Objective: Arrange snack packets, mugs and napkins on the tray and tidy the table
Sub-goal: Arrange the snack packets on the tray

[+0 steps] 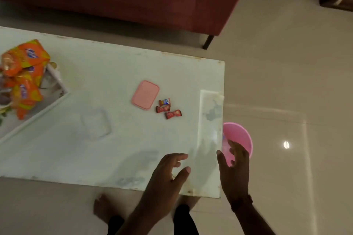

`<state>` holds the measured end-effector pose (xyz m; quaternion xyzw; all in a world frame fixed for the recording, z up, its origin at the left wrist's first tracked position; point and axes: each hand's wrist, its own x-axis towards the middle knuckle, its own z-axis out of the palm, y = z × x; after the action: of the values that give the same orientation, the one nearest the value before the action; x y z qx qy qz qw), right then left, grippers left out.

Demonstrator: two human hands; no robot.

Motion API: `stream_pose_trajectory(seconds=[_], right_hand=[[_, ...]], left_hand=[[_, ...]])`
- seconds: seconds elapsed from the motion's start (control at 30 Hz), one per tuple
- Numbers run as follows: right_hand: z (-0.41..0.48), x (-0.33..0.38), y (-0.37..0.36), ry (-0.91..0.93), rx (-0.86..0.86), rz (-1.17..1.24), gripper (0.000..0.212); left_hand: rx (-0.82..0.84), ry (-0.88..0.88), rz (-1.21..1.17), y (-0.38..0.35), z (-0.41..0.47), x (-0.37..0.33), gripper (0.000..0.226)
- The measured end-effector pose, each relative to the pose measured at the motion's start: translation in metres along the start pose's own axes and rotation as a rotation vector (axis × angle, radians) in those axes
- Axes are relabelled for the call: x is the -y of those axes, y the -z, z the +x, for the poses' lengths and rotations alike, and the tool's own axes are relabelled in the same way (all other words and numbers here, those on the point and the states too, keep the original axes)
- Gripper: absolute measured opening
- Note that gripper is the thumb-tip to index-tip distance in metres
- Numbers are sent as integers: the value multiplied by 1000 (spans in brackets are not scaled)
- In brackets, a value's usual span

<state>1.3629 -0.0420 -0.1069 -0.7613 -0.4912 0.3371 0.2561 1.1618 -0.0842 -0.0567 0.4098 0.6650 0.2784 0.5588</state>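
With the orange snack packets (23, 74) already on the white rectangular tray (38, 116) at far left, both empty hands, left hand (168, 173) and right hand (236, 166), fingers apart, seem in the tidying step, so next probably the three small red candy wrappers (168, 108) go to the round pink plastic bin (242, 139).

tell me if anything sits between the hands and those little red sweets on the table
Nothing visible does. The left hand and right hand are at the near right end of the table, and the stretch up to the three sweets is bare. The pink lid lies just left of them, off that line.
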Motion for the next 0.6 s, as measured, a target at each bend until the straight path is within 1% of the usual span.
stream_pose_trajectory(seconds=[0.17,0.37,0.6], right_hand=[[-40,77,-60,139,48,15,53],[-76,171,-150,229,60,52,55],[-96,266,-247,283,115,101,55]], left_hand=[[-122,-57,12,120,-7,12,27],[-237,-83,11,261,-29,30,25],[-348,-96,31,387,-31,52,25]])
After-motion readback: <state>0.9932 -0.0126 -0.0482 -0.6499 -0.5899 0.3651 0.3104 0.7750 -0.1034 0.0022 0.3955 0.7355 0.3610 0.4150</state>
